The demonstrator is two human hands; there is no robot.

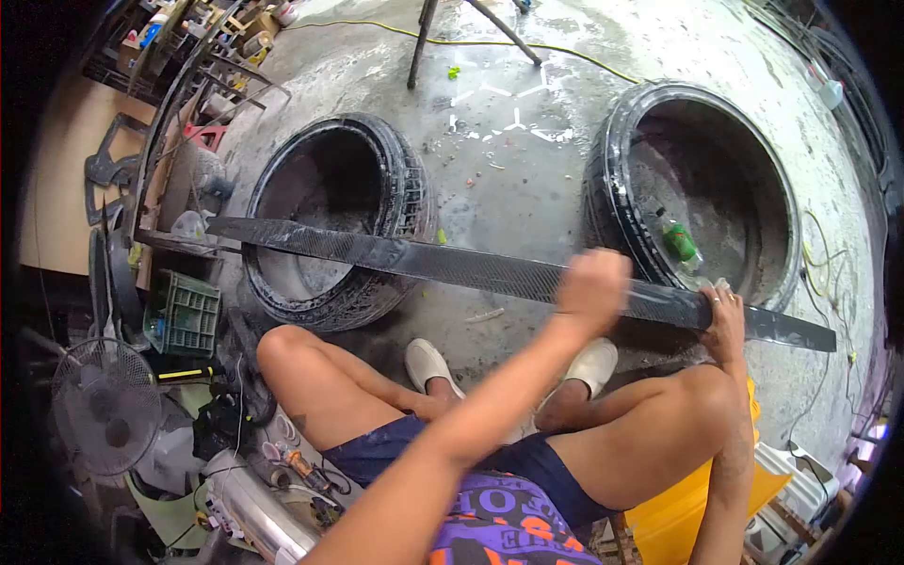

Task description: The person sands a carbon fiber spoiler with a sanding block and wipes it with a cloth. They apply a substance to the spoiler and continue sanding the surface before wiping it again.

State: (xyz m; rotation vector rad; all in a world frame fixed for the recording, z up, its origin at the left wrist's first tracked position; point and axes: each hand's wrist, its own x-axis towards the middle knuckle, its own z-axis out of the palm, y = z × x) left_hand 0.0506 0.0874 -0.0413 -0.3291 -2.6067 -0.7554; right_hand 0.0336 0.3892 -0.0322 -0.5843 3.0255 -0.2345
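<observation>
A long, dark strip with a woven carbon-fibre look [452, 264] lies across two tyres, the left tyre [405, 188] and the right tyre [617, 179]. Close to the strip's right end, my right hand [723, 325] grips it, fingers over the far edge. My left hand [593, 292] is on or just above the strip, left of my right hand. It is blurred but looks closed, and whatever it may hold is hidden. Pale dust or wet marks show on parts of the strip's surface.
Inside the right tyre lies a green-labelled plastic bottle [680, 243]. A fan [108, 405] and a green crate [184, 313] stand at left. Dark stand legs [422, 42] and a yellow cable [377, 26] are ahead. Something yellow [697, 518] is beside my right leg.
</observation>
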